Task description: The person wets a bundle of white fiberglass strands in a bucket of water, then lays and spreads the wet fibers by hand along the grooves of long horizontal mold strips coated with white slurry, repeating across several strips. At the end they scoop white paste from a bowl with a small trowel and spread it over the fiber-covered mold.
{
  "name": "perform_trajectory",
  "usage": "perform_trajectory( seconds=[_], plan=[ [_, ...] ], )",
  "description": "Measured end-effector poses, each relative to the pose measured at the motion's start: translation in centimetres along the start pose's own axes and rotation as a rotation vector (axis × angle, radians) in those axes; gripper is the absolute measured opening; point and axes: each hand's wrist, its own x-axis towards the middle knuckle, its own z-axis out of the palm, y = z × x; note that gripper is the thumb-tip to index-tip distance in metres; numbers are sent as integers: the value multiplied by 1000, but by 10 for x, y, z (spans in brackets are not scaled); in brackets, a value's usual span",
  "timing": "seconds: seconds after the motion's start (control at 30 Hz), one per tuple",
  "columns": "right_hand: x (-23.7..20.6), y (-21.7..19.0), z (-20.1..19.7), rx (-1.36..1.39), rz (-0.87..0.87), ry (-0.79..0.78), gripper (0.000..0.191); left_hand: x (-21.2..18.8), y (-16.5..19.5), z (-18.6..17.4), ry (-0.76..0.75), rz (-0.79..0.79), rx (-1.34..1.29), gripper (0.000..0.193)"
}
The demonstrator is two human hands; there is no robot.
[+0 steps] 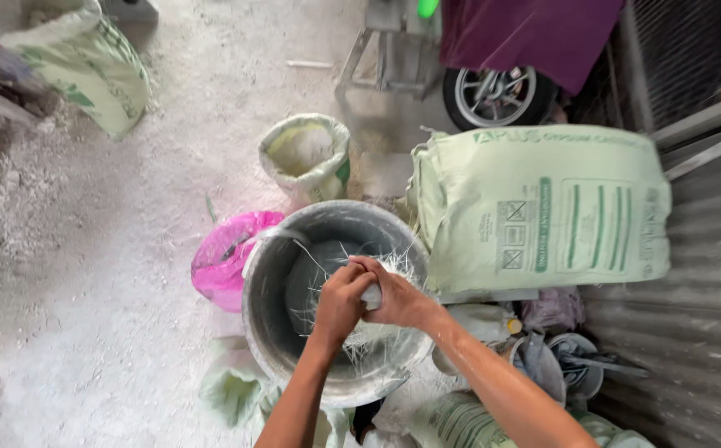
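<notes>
Bucket (327,249) sits on the floor (112,274), centre of view. Both hands are over its mouth: left hand (337,305) just left of right hand (395,297), touching, both closed on a clump of fibres (381,274) that spreads down into the bucket. Plastic bag (228,257) touches the bucket's left side. Open sack (306,156) stands behind the bucket. Big full sack (543,207) lies just right of the bucket, a wheel (493,95) behind it. Small containers (555,361) lie on the floor below the big sack, right of the bucket. Another sack (87,62) is far left, well apart.
</notes>
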Motion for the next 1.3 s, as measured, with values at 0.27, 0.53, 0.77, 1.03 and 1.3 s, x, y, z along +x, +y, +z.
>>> perform_trajectory(
  seconds=[0.27, 0.53, 0.77, 1.03, 1.3],
  plan=[
    [-33, 30, 26, -51, -29, 474, 29, 31, 94, -19, 105, 119, -317, 44],
    [-28, -21, -34, 32, -166, 591, 28, 29, 105, -64, -304, -246, 10, 132],
    [-22, -50, -36, -405, -282, 605, 29, 40, 73, -22, -595, -373, -90, 112],
    [16, -76, -79, 876, -194, 653, 33, 1, 65, 9, -7, -209, -476, 49],
    [25, -126, -171, 832, -279, 756, 24, -53, -4, 27, 37, -257, 54, 17]
  ],
)
